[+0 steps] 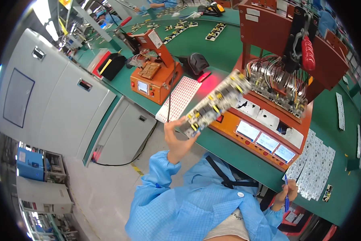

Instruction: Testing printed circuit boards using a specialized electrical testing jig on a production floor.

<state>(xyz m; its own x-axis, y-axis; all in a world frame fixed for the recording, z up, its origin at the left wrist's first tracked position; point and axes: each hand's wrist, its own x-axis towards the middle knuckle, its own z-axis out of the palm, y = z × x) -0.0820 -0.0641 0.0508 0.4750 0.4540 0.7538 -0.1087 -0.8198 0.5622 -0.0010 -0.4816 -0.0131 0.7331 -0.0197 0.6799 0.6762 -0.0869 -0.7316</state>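
My left hand [178,138] grips the near end of a long circuit board panel [214,105] with yellow and black components, raised and slanting up to the right. The panel's far end comes close to the large orange test fixture [260,140], which has a red lever handle [307,53] and several small screens. Another populated board [275,90] lies in that fixture, under bundles of wires. A blue pen [286,195] is held in my right hand [287,194], beside a stack of silvery board panels [312,166] at the table's right front.
Behind the raised panel are a dark barcode scanner [196,63], a label sheet [179,98] and a smaller orange test fixture [156,82]. More populated boards [180,32] lie farther back on the green table [224,150]. At the left stands a large light-grey machine cabinet [56,88].
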